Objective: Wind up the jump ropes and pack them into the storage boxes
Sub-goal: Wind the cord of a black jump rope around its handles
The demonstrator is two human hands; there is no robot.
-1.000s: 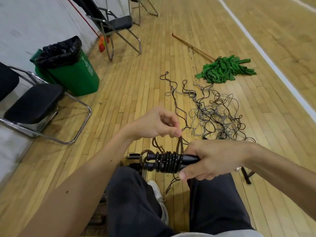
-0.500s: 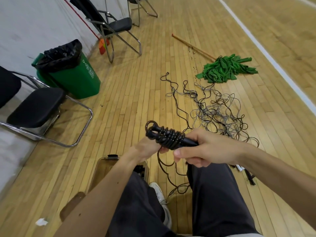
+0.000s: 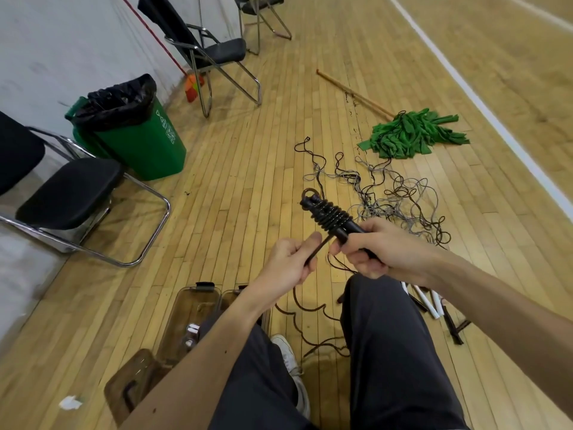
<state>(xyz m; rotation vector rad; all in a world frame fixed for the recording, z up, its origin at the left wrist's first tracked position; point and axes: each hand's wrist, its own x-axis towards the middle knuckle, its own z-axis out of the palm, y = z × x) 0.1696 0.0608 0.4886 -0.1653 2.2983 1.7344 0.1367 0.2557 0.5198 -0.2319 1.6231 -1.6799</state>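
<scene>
Right hand grips black jump rope handles, cord coiled round them, held above the lap. Left hand pinches the loose cord end. Clear storage box on floor below.

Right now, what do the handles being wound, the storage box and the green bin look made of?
The handles: black, semi-gloss, likely moulded plastic, going by the faint sheen. The storage box: smoky translucent plastic, floor showing through its wall. The green bin: opaque matt plastic, by its even colour and printed mark; black liner looks like thin film.
</scene>
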